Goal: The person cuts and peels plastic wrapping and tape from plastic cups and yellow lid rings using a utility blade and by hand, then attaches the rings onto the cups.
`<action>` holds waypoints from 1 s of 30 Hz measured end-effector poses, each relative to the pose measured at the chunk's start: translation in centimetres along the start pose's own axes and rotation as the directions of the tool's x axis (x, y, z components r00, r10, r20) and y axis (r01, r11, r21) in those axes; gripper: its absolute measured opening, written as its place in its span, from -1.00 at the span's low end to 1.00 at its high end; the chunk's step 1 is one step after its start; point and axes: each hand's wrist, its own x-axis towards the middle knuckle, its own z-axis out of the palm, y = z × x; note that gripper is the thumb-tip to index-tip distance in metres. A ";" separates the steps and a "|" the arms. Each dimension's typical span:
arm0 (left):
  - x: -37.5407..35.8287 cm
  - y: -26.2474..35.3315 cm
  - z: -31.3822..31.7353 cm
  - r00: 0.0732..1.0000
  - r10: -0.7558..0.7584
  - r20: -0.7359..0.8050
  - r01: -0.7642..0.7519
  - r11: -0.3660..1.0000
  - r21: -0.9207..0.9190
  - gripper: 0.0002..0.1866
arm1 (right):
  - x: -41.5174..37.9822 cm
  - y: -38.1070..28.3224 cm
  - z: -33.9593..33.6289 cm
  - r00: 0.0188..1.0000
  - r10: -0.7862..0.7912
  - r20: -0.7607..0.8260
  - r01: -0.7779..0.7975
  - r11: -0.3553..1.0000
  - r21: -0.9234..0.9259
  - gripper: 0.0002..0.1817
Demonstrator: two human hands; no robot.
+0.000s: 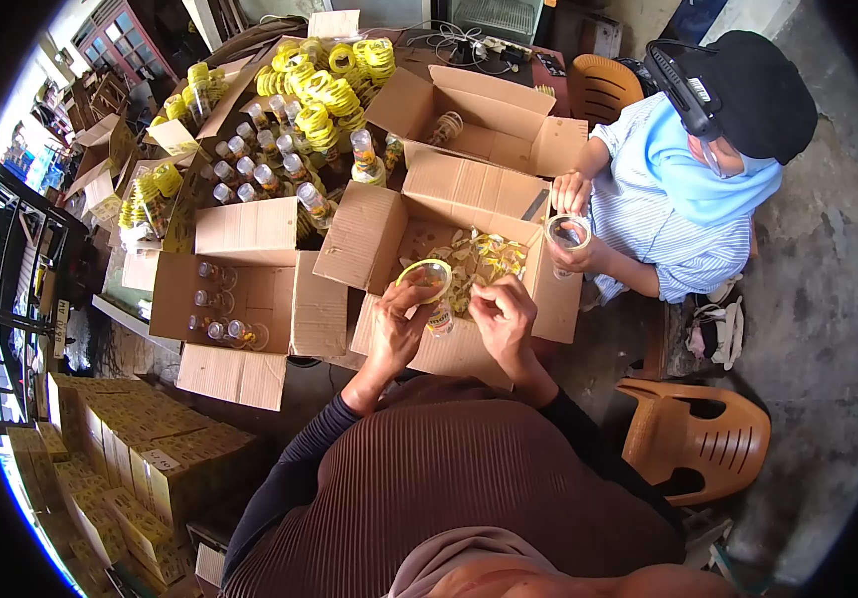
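My left hand (401,317) is closed around a clear plastic cup (440,317) with a yellow rim and printed side, tilted with its wide mouth toward me. Close beside the cup, my right hand (505,317) has its fingers pinched together; whatever may be between them is too small to make out. Both hands are over the near side of an open cardboard box (359,235). Inside that box lie many crumpled yellow and clear scraps (494,256).
To the right, a co-worker (683,199) holds another clear cup (568,234). An open box (319,299) with several cups stands at left. Beyond are clustered cups (267,179), yellow rings (334,95) and another box (499,105). An orange chair (693,439) is at lower right.
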 end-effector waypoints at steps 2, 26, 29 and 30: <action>0.1 0.2 0.1 1.000 0.003 0.001 -0.003 1.000 -0.006 -0.74 | 0.3 -0.4 0.1 0.998 -0.050 0.033 0.051 0.998 -0.025 -0.77; -0.3 0.0 0.4 0.994 -0.031 0.104 0.042 0.993 -0.107 -0.80 | 1.1 1.2 1.9 0.992 0.082 0.097 -0.082 0.997 -0.002 -0.86; -0.3 0.2 1.1 0.981 -0.141 0.133 0.180 0.917 -0.357 -0.79 | 1.2 1.9 1.2 0.967 0.229 0.110 -0.238 0.967 0.087 -0.86; -0.2 -0.1 1.1 0.981 -0.142 0.132 0.181 0.917 -0.356 -0.79 | 1.0 2.0 1.3 0.967 0.229 0.111 -0.239 0.967 0.088 -0.86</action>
